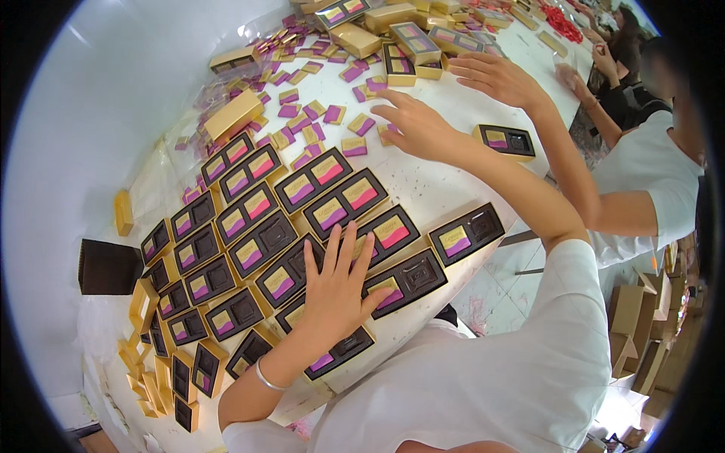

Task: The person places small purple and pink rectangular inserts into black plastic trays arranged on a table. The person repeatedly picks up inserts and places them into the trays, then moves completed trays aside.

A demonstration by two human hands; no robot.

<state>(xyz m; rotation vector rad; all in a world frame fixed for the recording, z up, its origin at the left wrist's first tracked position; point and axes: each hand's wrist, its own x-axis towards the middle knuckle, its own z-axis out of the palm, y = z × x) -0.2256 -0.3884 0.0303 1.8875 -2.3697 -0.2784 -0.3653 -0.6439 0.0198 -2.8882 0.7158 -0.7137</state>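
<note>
1. Clock centred on our left hand (332, 293); 12 = away from us.
2. Left hand: palm down, fingers spread, unclenched, over the boxes (276, 285). We can't tell how firmly it rests on them. Silver bangle (270, 377) on that wrist.
3. Right hand (423, 127): at 1 o'clock, arm stretched out, fingers extended and loose, right beside the loose packets (353, 146). One packet shows at its near edge; we can't tell if it's being touched.
4. Boxes: gold-sided, black two-slot trays, in slanting rows on the white tabletop (430, 185), mainly 7 through 2 o'clock. We see purple-and-gold packets in most, one slot each.
5. Several boxes between 11 and 1 also carry a pink-and-gold packet in the second slot.
6. Loose packets: purple and gold, scattered about 11 to 1, past the rows.
7. Gold carton (234, 115) lies among them at 11. We have more gold cartons (355, 39) piled past them, 12 to 1.
8. Dark brown open container (111, 266) at 9, outside the rows.
9. Single one-packet box (496, 140) near 2, apart from the rows, beside a co-worker's forearm (570, 155).
</note>
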